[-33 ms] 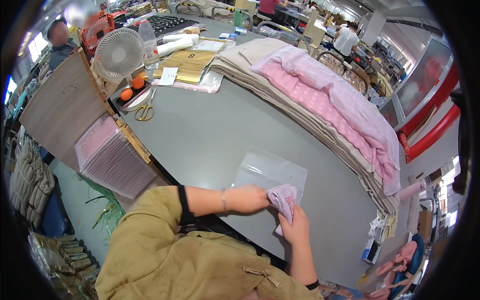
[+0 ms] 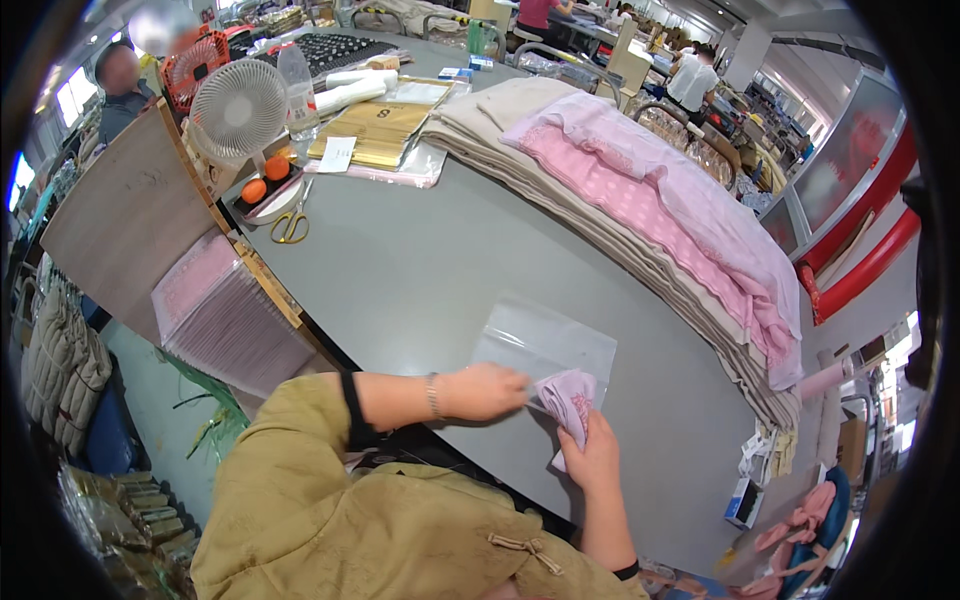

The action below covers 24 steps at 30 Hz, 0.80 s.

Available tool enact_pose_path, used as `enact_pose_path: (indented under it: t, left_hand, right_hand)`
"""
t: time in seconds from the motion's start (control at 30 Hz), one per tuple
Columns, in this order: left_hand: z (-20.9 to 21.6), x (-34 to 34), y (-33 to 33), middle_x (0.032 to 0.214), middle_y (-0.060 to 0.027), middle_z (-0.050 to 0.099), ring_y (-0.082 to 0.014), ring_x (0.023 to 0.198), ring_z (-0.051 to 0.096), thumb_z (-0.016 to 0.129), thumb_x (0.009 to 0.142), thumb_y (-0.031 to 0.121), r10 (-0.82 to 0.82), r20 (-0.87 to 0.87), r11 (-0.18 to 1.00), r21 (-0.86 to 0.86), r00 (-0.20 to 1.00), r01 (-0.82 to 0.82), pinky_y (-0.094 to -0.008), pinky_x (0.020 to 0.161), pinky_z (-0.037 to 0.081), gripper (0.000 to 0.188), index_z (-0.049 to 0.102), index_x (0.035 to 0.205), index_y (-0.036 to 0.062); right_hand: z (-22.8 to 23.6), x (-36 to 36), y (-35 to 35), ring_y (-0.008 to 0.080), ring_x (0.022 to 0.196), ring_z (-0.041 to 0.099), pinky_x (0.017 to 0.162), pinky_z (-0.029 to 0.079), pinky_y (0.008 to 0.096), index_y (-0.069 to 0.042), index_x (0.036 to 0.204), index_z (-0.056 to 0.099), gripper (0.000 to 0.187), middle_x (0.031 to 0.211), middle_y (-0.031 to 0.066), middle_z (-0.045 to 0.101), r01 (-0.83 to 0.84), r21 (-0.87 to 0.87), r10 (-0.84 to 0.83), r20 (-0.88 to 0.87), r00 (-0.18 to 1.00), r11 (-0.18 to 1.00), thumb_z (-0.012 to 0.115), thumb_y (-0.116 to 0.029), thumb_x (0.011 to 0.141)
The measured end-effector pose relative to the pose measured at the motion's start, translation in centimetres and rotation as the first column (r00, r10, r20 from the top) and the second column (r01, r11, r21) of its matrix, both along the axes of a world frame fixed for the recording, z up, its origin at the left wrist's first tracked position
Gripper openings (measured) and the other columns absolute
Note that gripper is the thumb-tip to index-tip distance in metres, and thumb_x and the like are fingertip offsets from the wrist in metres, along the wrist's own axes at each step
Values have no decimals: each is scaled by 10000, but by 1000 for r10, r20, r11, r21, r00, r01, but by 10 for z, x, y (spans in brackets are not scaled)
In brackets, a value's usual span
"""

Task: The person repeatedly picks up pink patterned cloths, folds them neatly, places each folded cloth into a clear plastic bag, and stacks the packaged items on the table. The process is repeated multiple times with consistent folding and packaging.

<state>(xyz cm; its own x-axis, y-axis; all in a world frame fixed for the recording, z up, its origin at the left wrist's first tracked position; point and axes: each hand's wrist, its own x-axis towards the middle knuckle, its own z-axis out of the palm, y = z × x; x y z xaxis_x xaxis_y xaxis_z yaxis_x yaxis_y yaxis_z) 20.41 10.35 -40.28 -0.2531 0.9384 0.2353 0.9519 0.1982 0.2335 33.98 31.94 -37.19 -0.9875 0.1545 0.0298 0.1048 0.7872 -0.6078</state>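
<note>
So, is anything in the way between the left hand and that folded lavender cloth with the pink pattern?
Nothing visible: only a narrow gap seems to separate the blurred left hand from the folded lavender cloth, gripped by the right hand. The clear, flat plastic bag lies on the grey tabletop, not blocking it.

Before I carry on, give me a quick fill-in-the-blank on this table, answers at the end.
1. The ____ hand grips the folded cloth.
2. The scissors lie to the ____ of the clear plastic.
3. The fan beside the bottle is ____ in colour.
4. The tabletop is ____ in colour.
Missing words: right; left; white; grey.
</note>
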Motion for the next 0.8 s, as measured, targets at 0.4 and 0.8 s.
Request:
enact_pose_path:
  t: [0.4,0.8]
  left_hand:
    - [20,6,-28,897,-93,551,-261,858,585,508,856,142,5,-30,999,-40,1000,-7,-367,772,491,123,607,887,76]
    - [24,-21,62,1042,-169,621,-338,985,606,718,718,233,159,437,945,-326,885,-9,-411,793,474,385,589,1034,56]
  right_hand:
    - [-2,-3,-5,394,1082,571,910,473,417,-1,1261,535,572,1205,230,570,-63,-41,61,-53,997,997,688,-299,796]
    - [-2,24,-23,384,1126,536,896,468,448,-65,1294,516,653,1309,227,484,-341,221,366,-82,927,914,732,-183,689]
